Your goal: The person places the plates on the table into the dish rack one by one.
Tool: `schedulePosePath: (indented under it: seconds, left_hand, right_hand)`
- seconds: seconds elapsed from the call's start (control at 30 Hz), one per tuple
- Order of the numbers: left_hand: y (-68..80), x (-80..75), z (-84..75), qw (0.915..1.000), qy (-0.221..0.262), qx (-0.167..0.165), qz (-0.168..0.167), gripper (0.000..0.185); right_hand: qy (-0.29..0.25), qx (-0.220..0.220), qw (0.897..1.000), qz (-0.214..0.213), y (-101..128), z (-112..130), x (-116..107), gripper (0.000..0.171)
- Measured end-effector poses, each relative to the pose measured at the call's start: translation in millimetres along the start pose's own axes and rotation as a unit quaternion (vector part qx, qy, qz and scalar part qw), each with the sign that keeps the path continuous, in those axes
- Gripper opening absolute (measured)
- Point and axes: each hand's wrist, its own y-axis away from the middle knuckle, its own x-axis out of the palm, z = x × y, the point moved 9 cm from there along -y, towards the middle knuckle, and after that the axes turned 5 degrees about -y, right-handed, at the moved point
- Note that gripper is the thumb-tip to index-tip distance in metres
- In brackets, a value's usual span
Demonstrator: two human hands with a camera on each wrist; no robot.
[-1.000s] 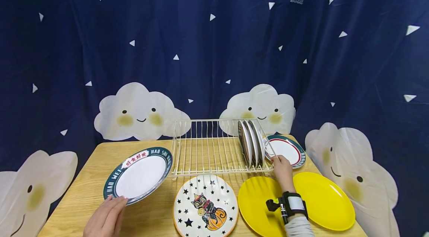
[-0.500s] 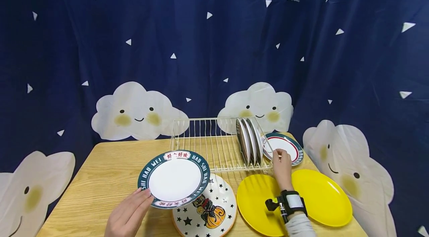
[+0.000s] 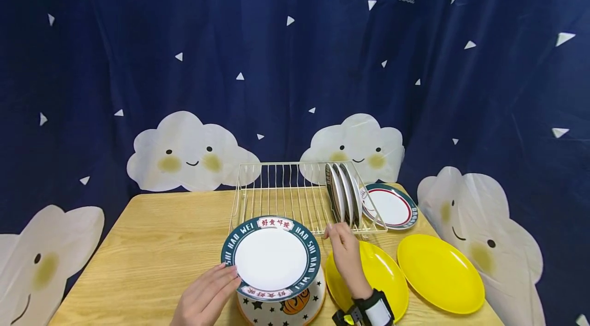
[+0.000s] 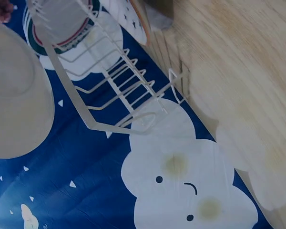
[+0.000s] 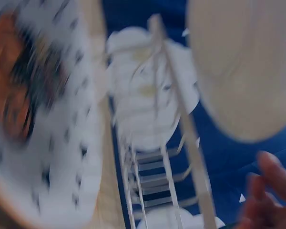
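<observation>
My left hand (image 3: 207,292) pinches the left edge of a white plate with a dark green lettered rim (image 3: 271,259). In the head view the plate is above the table and covers part of a star-patterned plate (image 3: 265,310). The left wrist view shows the held plate's pale underside (image 4: 16,100). My right hand (image 3: 346,254) is just off the plate's right rim, with its fingers loosely bent and nothing held. Below that hand lies a yellow plate (image 3: 384,275). Behind the held plate stands a wire dish rack (image 3: 281,198).
Several plates (image 3: 343,198) stand on edge at the rack's right end. A green-rimmed plate with a red ring (image 3: 392,207) lies right of the rack, and a second yellow plate (image 3: 440,275) lies nearer. A dark blue curtain (image 3: 276,60) hangs behind the wooden table (image 3: 152,244).
My left hand has carried the green-rimmed plate to the right, over the star-patterned plate. My right hand has left the rack's right front corner and moved left towards the held plate.
</observation>
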Motion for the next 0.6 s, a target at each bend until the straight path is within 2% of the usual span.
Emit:
schedulePosePath:
  seconds: [0.07,0.13,0.17,0.23,0.3,0.4,0.5,0.6]
  left_hand:
    - [2.5,2.0,-1.5,1.0,0.004,0.008,-0.005,0.042]
    - [5.5,2.6,-3.5,0.9996,0.007,0.02,-0.017,0.047]
    - [6.6,2.5,-4.9,0.9993,0.007,0.026,-0.026,0.05]
    - [9.0,2.5,-6.6,0.9989,0.009,0.032,-0.033,0.056]
    - [8.9,3.1,-5.9,0.9994,0.013,0.022,-0.024,0.056]
    - [5.2,4.1,-3.6,0.9999,0.013,0.0,-0.003,0.04]
    - [0.4,4.7,-1.6,0.9998,0.014,-0.012,0.007,0.023]
    - [-2.6,5.3,-1.2,0.9999,0.006,-0.015,0.005,0.021]
  right_hand:
    - [-0.034,0.079,0.992,0.088,5,-7,18,0.034]
    - [-0.067,0.159,0.969,0.174,16,-15,33,0.039]
    - [-0.081,0.186,0.956,0.211,21,-22,39,0.041]
    - [-0.11,0.226,0.931,0.266,31,-31,47,0.043]
    - [-0.132,0.243,0.918,0.284,36,-30,48,0.042]
    - [-0.152,0.249,0.914,0.281,37,-28,46,0.038]
    - [-0.155,0.252,0.919,0.261,36,-28,42,0.038]
    - [-0.153,0.258,0.926,0.231,35,-29,36,0.038]
